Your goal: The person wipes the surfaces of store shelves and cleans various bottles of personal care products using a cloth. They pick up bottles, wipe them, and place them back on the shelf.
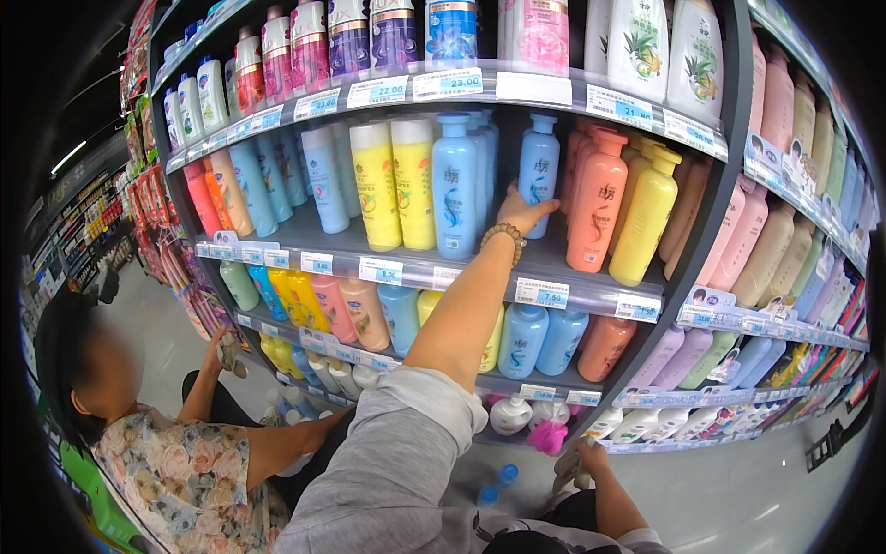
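Note:
My left hand (524, 211), with a beaded bracelet on its wrist, reaches into the middle shelf and grips a blue pump-less plastic bottle (540, 159) low on its body. The bottle stands upright, set back from the shelf edge. To its left is a row of like blue bottles (455, 183); to its right stand an orange bottle (597, 201) and a yellow bottle (644, 215). Low in front of me, my right hand (592, 460) holds a crumpled greyish cloth (569, 468), apart from the shelves.
A person (173, 457) crouches at my left, a cloth (227, 352) in one hand. Price tags line the shelf edge (415, 273). A pink bath puff (548, 438) hangs by the lowest shelf. Blue-capped bottles (488, 496) stand on the floor. More bottle shelves (754, 325) continue right.

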Demonstrator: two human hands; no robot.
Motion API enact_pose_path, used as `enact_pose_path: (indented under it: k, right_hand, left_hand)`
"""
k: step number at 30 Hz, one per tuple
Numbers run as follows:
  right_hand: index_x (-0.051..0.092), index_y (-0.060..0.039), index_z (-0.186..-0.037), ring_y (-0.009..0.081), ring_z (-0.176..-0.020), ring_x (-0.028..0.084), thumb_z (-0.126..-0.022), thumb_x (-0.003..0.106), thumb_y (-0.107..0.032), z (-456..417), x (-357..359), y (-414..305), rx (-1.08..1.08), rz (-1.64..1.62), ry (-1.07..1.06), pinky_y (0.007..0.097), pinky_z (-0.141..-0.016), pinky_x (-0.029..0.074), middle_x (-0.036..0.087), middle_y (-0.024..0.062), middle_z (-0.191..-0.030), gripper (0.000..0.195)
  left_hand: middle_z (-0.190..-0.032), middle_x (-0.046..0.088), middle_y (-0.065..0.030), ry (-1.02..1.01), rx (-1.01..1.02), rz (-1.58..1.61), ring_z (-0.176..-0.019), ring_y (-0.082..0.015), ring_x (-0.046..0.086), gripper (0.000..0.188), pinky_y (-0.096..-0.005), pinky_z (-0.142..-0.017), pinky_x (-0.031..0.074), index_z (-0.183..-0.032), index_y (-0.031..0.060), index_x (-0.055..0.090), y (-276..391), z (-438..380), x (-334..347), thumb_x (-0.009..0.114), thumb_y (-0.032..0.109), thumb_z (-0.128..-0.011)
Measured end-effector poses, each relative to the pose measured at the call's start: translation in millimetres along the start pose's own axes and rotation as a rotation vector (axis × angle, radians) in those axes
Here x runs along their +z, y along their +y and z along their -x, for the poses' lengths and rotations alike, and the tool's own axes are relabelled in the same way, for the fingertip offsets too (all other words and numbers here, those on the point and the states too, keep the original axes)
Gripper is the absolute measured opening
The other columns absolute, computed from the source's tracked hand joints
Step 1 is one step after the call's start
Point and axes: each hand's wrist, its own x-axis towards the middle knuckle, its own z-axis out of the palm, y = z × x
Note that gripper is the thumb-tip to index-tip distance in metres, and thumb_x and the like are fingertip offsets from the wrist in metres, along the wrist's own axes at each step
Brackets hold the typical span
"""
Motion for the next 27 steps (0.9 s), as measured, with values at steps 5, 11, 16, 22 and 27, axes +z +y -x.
enact_pose_path:
  k: [5,11,16,22,27]
  right_hand:
    - [0.059,0.0085,-0.104,0.0379,-0.096,0.061,-0.069,0.064,-0.044,-0.9,-2.5,10.6,-0.001,-0.089,-0.097,0.0419,-0.081,0.047,0.063,0.0273,-0.097,0.063]
    - [0.063,0.0074,-0.099,0.0272,-0.084,0.065,-0.069,0.066,-0.037,-10.1,2.9,11.1,-0.009,-0.058,-0.040,0.0367,-0.073,0.049,0.066,0.0175,-0.090,0.054]
    - [0.061,0.0073,-0.102,0.0303,-0.089,0.064,-0.068,0.066,-0.040,-4.0,-1.4,12.6,0.002,-0.069,-0.077,0.0381,-0.077,0.049,0.065,0.0204,-0.094,0.059]
    - [0.062,0.0059,-0.104,0.0324,-0.094,0.063,-0.067,0.066,-0.041,2.3,-12.2,14.4,0.039,-0.010,-0.109,0.0393,-0.079,0.049,0.064,0.0229,-0.099,0.060]
    - [0.060,0.0080,-0.104,0.0313,-0.090,0.064,-0.067,0.067,-0.039,5.9,-13.2,6.5,0.048,-0.092,-0.126,0.0392,-0.076,0.049,0.064,0.0230,-0.097,0.060]
  left_hand:
    - [-0.116,0.054,-0.0221,-0.024,0.001,0.035,-0.106,-0.0268,0.056,0.108,-0.0328,-0.091,0.044,-0.137,-0.0089,0.019,-7.3,-4.7,9.4,0.081,0.036,-0.060]
    - [-0.118,0.053,-0.0230,0.041,0.054,-0.054,-0.107,-0.0284,0.056,0.113,-0.0328,-0.092,0.044,-0.139,-0.0078,0.012,-27.4,-23.7,9.2,0.081,0.035,-0.061]
    - [-0.138,0.028,-0.0306,0.005,-0.051,-0.062,-0.122,-0.0399,0.042,0.118,-0.0389,-0.102,0.036,-0.144,0.0021,0.004,-6.1,-1.3,5.0,0.079,0.037,-0.060]
    - [-0.136,0.034,-0.0247,0.321,0.531,-0.150,-0.122,-0.0405,0.039,0.067,-0.0395,-0.102,0.034,-0.138,0.0021,0.028,25.6,36.4,-4.6,0.057,0.025,-0.082]
    - [-0.119,0.051,-0.0198,0.186,0.840,0.079,-0.107,-0.0374,0.051,0.034,-0.0379,-0.093,0.041,-0.121,0.0022,0.050,76.8,42.8,-3.7,0.045,0.011,-0.088]
